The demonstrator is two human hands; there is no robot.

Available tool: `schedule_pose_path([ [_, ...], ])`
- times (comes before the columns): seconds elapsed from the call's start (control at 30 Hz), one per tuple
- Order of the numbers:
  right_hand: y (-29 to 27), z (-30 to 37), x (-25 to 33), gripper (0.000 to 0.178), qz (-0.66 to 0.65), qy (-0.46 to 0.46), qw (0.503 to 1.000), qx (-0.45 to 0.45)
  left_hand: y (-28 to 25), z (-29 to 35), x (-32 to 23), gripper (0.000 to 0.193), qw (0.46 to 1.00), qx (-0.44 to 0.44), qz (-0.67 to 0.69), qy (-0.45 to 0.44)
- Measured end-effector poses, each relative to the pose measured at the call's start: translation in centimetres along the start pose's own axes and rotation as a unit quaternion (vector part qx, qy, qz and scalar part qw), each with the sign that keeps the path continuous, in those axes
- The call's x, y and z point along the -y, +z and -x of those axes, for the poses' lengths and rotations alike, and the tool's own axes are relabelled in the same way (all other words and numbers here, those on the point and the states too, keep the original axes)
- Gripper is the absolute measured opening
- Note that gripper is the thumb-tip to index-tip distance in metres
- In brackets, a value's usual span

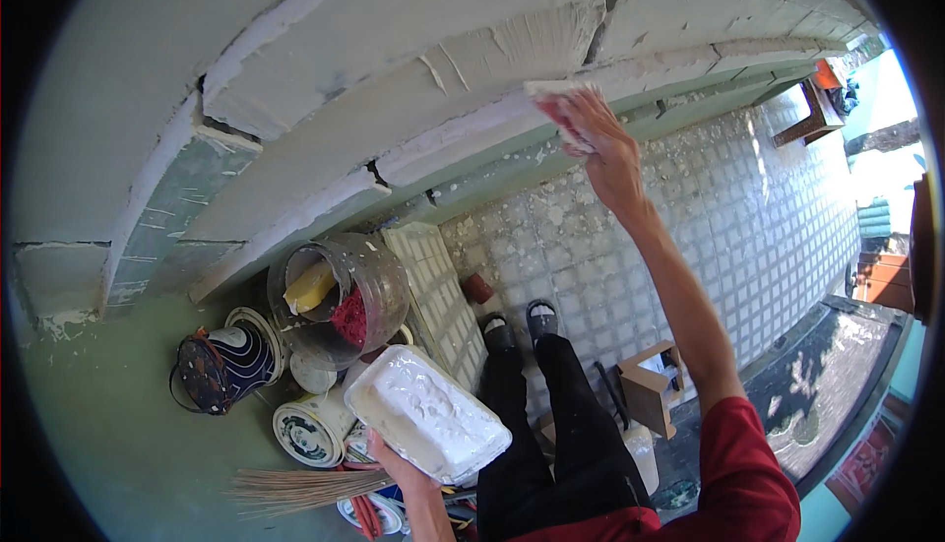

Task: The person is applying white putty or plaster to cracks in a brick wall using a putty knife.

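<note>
My left hand (396, 458) grips the near side of a white rectangular tub (366, 406). Smeared white putty (428, 409) fills the tub, which I hold tilted in front of my legs. Stretched out to the wall, my right hand (607, 143) is closed round a red-and-white putty knife (563, 114), blurred by motion. The knife's pale edge is at or close to the ledge of the wall (472, 60); whether it touches I cannot tell. Fresh-looking streaks of pale putty run over the wall above, and dark gaps show along its joints.
At the left stand a clear plastic bucket (384, 271) with a yellow sponge (310, 288) and pink cloth (349, 318), a dark patterned bucket (212, 370) and a white pail (305, 434). A twig broom (295, 488) lies below. An open cardboard box (645, 394) sits right of my feet on the tiled floor (709, 217).
</note>
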State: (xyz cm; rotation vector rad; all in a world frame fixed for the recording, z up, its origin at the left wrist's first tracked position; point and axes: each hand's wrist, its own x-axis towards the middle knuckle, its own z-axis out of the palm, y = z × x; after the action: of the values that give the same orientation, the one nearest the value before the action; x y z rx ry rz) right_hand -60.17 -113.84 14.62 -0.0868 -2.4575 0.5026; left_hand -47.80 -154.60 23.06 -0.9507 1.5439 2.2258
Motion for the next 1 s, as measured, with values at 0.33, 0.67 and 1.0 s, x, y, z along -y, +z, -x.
schedule_pose_path([
  [0.33,4.3,-5.1,6.4,0.043,-0.145,0.261,0.884,-0.36,-1.8,0.0,-0.3,0.07,0.999,-0.048,-0.019,0.011],
  [0.67,13.1,-6.0,18.7,0.059,-0.176,0.141,0.925,-0.306,-7.2,-1.1,-1.2,0.07,0.996,-0.077,0.025,0.038],
  [1.0,10.3,-4.0,20.8,0.06,-0.292,0.119,0.929,-0.195,-6.6,-1.4,-2.4,0.07,0.998,-0.06,0.024,0.023],
])
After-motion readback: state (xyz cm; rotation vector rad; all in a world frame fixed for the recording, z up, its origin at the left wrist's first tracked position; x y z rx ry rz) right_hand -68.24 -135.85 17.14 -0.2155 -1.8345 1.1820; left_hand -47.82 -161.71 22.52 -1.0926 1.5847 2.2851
